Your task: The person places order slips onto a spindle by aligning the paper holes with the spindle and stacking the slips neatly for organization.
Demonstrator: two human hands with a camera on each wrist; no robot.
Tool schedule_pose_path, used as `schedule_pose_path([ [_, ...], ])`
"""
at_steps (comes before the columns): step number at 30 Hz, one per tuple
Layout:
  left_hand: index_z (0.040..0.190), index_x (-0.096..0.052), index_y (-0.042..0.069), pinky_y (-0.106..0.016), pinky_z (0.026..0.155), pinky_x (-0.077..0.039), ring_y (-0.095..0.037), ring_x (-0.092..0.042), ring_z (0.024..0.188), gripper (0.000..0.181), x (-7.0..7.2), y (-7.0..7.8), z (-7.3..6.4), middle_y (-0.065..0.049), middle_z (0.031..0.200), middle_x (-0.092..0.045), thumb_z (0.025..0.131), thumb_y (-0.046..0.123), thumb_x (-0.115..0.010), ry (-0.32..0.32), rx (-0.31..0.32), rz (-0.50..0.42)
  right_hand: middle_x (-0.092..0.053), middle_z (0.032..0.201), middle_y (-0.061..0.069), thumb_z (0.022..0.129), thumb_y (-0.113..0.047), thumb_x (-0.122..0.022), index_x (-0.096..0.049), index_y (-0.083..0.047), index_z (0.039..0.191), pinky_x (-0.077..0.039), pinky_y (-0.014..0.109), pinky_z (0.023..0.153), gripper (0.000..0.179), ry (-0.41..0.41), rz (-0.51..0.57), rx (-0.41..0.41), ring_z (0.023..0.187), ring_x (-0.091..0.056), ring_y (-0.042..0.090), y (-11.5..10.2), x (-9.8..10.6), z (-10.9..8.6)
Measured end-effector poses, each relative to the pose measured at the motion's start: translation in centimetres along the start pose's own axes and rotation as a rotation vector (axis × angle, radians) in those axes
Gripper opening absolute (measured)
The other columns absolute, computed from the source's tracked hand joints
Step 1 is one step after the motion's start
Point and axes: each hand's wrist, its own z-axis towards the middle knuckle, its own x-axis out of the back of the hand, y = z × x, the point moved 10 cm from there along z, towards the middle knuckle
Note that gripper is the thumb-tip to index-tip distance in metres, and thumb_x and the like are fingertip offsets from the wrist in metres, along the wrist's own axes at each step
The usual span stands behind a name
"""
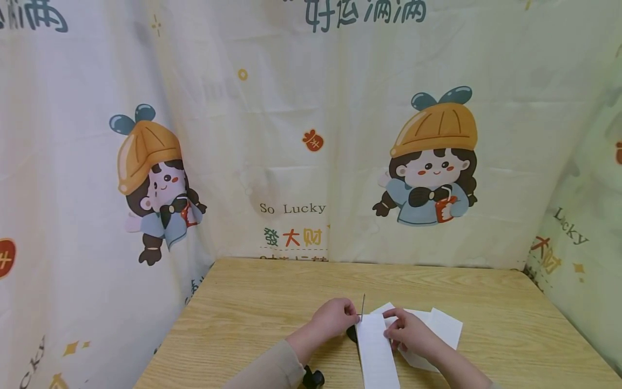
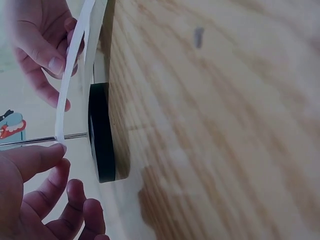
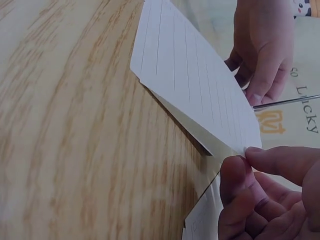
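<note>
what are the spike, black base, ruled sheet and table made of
Spike: likely metal, grey and shiny. Black base: plastic or painted metal, smooth and dark. Ruled sheet: matte paper, thin with printed lines. Table: smooth wood or laminate, showing grain.

Soft, even light fills the head view, with faint shading in the folds of the cream cloth curtain printed with cartoon figures [image 1: 272,108], while the narrow stack of white ruled paper [image 1: 378,346] looks nearly washed out. The left wrist view is dimmer, its pale brown wood-grain table [image 2: 240,125] soft and hazy with whitish sheen. In the right wrist view, the paper's ruled lines read clearly.
</note>
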Motion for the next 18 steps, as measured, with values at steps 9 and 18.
schedule_pose_path([
  [9, 0.073, -0.058, 0.021, -0.028, 0.053, -0.039, -0.011, -0.049, 0.058, 0.024, -0.32, -0.02, 0.14, 0.006, 0.067, -0.054, 0.09, 0.029, -0.074, 0.013, -0.002, 0.093, -0.059, 0.075, 0.005, 0.086, -0.005, -0.07, -0.055, 0.003, 0.122, -0.045, 0.028, 0.055, 0.04, 0.042, -0.075, -0.029, 0.062, -0.056, 0.019, 0.08, 0.16, -0.01],
  [18, 0.071, -0.058, 0.021, -0.028, 0.054, -0.038, -0.011, -0.048, 0.058, 0.026, -0.55, 0.05, 0.18, 0.006, 0.066, -0.053, 0.088, 0.031, -0.075, 0.026, -0.017, 0.164, -0.057, 0.074, 0.004, 0.086, -0.006, -0.072, -0.056, 0.001, 0.122, -0.042, 0.028, 0.053, 0.041, 0.05, -0.118, -0.036, 0.058, -0.052, 0.017, 0.49, 0.01, 0.1],
])
